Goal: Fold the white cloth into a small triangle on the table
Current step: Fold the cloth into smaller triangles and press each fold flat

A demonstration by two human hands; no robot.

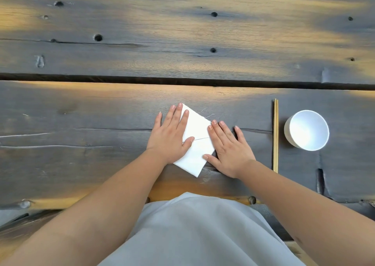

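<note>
The white cloth lies folded into a small, slanted four-sided shape on the dark wooden table, with a crease line running across its middle. My left hand lies flat on the cloth's left side, fingers spread and pointing away from me. My right hand rests flat at the cloth's right edge, its thumb and index finger touching the fabric and the other fingers on the wood. Neither hand grips anything. Parts of the cloth are hidden under both palms.
A pair of wooden chopsticks lies straight to the right of my right hand. Beyond them stands a white bowl. A dark gap between planks runs across the table behind the cloth. The table's near edge is close to my body.
</note>
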